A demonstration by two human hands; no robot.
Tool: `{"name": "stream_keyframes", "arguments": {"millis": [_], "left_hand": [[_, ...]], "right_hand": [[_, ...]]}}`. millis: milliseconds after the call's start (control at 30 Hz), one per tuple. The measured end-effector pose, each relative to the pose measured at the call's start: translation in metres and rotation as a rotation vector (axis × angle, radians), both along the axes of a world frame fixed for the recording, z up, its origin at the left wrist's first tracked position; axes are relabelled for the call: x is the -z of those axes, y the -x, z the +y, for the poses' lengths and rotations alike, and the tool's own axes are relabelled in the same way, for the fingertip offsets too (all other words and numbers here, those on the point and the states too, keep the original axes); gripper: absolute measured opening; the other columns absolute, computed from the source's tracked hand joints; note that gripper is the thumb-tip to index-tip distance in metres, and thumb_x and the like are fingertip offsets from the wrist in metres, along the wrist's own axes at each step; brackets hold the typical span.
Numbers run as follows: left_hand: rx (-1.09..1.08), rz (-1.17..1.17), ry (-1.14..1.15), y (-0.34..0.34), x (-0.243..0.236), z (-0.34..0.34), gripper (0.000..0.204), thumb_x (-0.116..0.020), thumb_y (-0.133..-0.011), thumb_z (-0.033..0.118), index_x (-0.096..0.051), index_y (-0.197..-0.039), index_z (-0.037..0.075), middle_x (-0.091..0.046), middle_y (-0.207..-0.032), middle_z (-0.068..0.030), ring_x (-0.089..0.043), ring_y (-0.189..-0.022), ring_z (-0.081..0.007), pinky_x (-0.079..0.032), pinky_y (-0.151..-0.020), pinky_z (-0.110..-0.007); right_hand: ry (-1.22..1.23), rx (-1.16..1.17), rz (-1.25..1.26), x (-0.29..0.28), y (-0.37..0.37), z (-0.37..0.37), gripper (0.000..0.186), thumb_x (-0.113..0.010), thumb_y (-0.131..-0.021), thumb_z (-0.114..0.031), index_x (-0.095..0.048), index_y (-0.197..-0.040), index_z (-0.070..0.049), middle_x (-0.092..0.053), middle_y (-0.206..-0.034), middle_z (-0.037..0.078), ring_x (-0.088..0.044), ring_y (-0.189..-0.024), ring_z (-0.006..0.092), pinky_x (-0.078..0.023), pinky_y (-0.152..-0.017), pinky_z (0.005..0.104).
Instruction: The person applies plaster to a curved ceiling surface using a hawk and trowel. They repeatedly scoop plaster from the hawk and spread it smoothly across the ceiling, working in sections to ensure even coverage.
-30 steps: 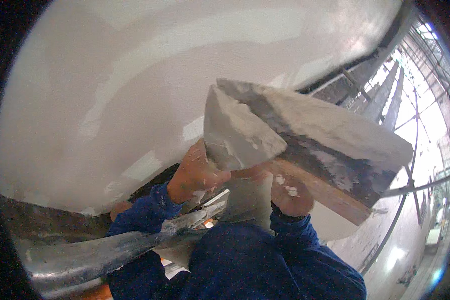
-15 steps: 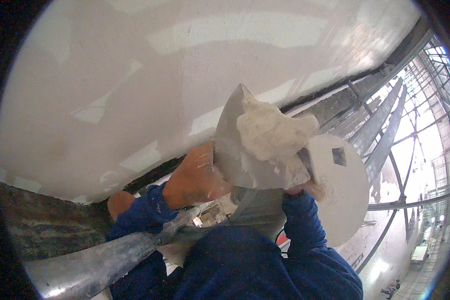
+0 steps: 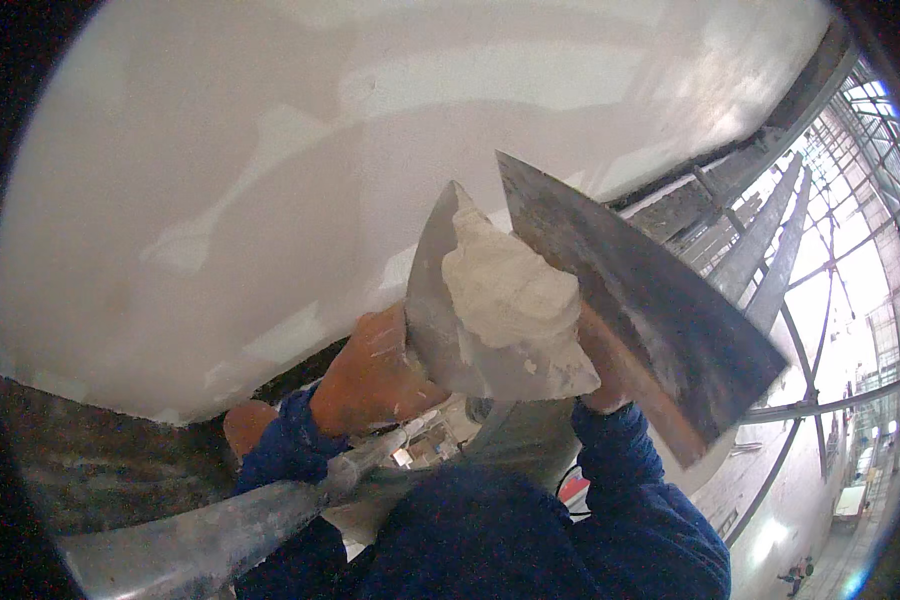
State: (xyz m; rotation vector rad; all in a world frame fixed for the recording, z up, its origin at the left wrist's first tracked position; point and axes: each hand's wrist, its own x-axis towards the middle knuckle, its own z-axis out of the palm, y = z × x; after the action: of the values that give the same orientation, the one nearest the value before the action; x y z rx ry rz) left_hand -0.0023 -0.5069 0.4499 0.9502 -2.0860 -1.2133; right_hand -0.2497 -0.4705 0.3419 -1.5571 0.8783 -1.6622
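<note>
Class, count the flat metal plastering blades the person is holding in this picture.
2. One blade, loaded with a lump of white plaster, is in the left hand; the larger trowel blade is at the right hand, mostly hidden.

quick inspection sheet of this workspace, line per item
surface: white plastered surface fills the upper view, with a dark unplastered strip at its lower edge
job's things: small trowel loaded with a lump of white plaster; wide trowel beside it, blade streaked
clutter: metal pole crossing lower left
grippers: left hand holds the small trowel; right hand mostly hidden behind the blades, at the wide trowel
cables: nothing seen
surroundings: scaffold bars and bright glazing at right
</note>
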Motion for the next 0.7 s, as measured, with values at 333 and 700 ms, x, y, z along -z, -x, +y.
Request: {"name": "stream_keyframes", "arguments": {"millis": [333, 700], "left_hand": [[0.078, -0.083, 0.329, -0.001, -0.008, -0.001, 0.054, -0.073, -0.051, 0.019, -0.048, -0.093, -0.004, -0.057, -0.083, -0.0171, -0.056, -0.073, -0.029, -0.044, -0.068, -0.033], [-0.07, -0.051, -0.147, -0.003, 0.032, -0.014, 0.057, -0.073, -0.051, 0.024, -0.048, -0.092, -0.004, -0.054, -0.078, -0.0146, -0.053, -0.07, -0.0254, -0.044, -0.063, -0.034]], "right_hand": [[0.191, -0.028, 0.098, -0.006, -0.028, -0.046, 0.034, -0.06, -0.07, -0.02, -0.052, -0.097, -0.001, -0.052, -0.102, 0.014, -0.05, -0.095, 0.0204, -0.041, -0.081, 0.0345], [0.109, 0.144, -0.171, 0.005, -0.001, 0.021, 0.032, -0.057, -0.069, -0.023, -0.053, -0.092, 0.0, -0.053, -0.093, 0.013, -0.052, -0.086, 0.0206, -0.043, -0.075, 0.0339]]}}
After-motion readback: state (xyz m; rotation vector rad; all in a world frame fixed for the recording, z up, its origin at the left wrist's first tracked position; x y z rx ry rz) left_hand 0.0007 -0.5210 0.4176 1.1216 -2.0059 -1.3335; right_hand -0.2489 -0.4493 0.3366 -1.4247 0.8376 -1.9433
